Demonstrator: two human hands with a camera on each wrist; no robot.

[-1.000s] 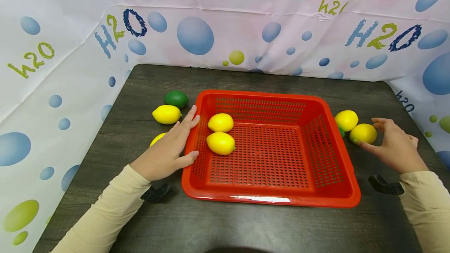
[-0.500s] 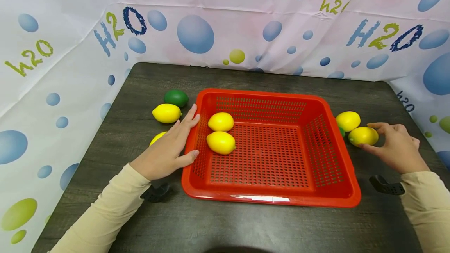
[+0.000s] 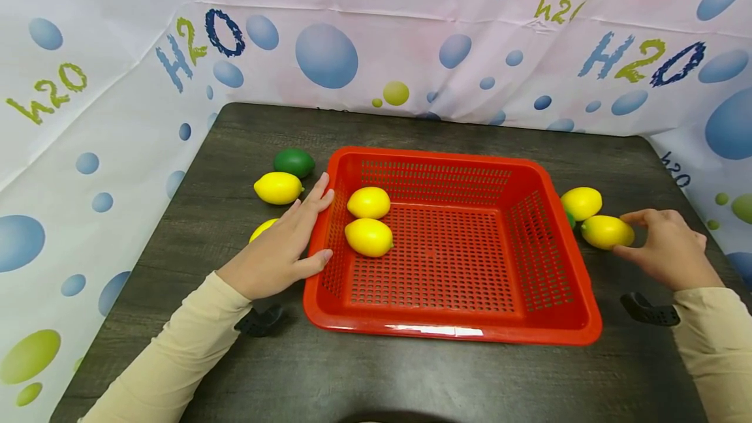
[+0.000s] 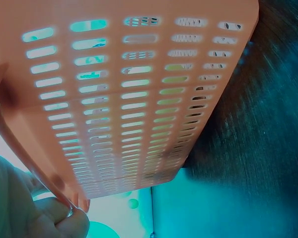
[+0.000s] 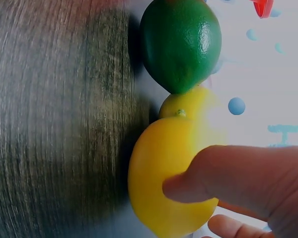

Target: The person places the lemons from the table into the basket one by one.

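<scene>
My left hand rests along the left rim of a red perforated plastic basket, fingers spread and mostly straight. In the left wrist view, fingertips touch the basket rim. Two lemons lie inside the basket on its left. To the right of the basket, my right hand pinches the near end of a lemon on the table, thumb on its side. Behind that lemon sits another lemon. A green lime beside them is mostly hidden by the basket in the head view.
Left of the basket lie a green lime, a lemon and another lemon partly covered by my left hand. A white sheet with bubble prints stands behind the dark wooden table.
My right hand has closed its thumb and fingers toward the nearer lemon, which has turned and shifted slightly toward me. My left hand stays on the basket rim.
</scene>
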